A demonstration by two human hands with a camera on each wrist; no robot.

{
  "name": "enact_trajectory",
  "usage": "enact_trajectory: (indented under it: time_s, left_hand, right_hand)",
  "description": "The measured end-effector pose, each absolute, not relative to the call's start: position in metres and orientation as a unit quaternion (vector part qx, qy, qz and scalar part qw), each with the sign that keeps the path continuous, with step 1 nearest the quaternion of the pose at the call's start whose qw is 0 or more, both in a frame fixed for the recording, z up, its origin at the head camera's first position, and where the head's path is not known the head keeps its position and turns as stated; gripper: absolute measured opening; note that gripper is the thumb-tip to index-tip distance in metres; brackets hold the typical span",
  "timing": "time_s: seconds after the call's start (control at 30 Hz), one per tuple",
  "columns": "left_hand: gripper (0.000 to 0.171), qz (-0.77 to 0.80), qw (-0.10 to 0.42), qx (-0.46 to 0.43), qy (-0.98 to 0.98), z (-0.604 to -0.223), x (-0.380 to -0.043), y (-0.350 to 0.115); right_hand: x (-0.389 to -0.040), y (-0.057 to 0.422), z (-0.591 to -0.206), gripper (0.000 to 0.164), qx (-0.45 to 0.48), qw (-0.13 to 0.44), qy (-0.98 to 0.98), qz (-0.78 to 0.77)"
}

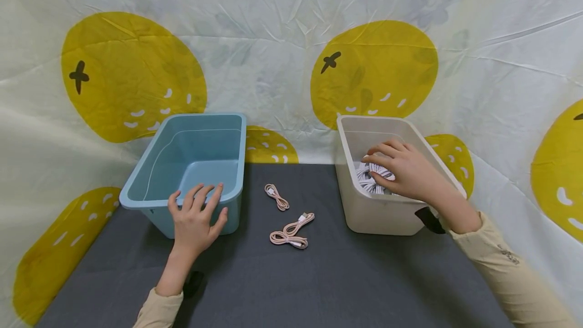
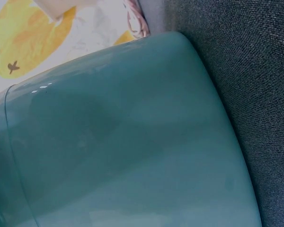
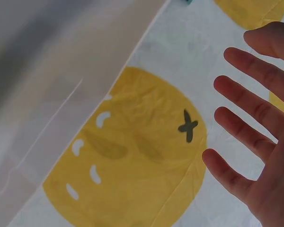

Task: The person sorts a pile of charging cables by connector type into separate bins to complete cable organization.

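At the near rim of an empty blue plastic bin (image 1: 205, 143) is my left hand (image 1: 195, 224), its fingers spread and loosely bent, holding nothing. Whether its fingertips touch the rim cannot be told. The left wrist view is filled by the outer wall of this blue bin (image 2: 123, 132). My right hand (image 1: 407, 171) hovers over a beige bin (image 1: 382, 216) with white bundled cables (image 1: 370, 183) inside. In the right wrist view the right hand (image 3: 265, 137) has its fingers apart and nothing in it. It partly covers the white cables in the head view.
Between the bins, two pink coiled charging cables lie on the dark tablecloth (image 1: 328, 282): a small one (image 1: 276, 196) farther back and a larger one (image 1: 291, 233) nearer. Behind the table hangs a white curtain (image 1: 273, 65) with yellow fruit prints.
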State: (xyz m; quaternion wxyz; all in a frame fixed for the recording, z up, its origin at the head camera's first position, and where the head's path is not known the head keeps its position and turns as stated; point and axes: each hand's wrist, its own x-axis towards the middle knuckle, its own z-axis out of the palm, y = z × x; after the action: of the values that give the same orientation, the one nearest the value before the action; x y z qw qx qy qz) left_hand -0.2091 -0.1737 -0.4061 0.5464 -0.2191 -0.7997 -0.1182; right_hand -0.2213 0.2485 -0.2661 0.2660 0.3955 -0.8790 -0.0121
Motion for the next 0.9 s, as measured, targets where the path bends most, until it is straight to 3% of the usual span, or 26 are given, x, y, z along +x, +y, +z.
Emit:
enact_trajectory:
  time_s: [0.6,0.9]
  left_hand:
    - [0.042,-0.117,0.551,-0.219,-0.797,-0.405,-0.21,-0.173]
    - [0.043,-0.118,0.547,-0.217,-0.8,-0.403,-0.21,-0.173]
  right_hand:
    - [-0.199,0.195,-0.309,0.032,0.42,0.279,-0.863,0.02]
    - [-0.206,0.169,-0.352,0.029,0.442,0.266,-0.856,0.03]
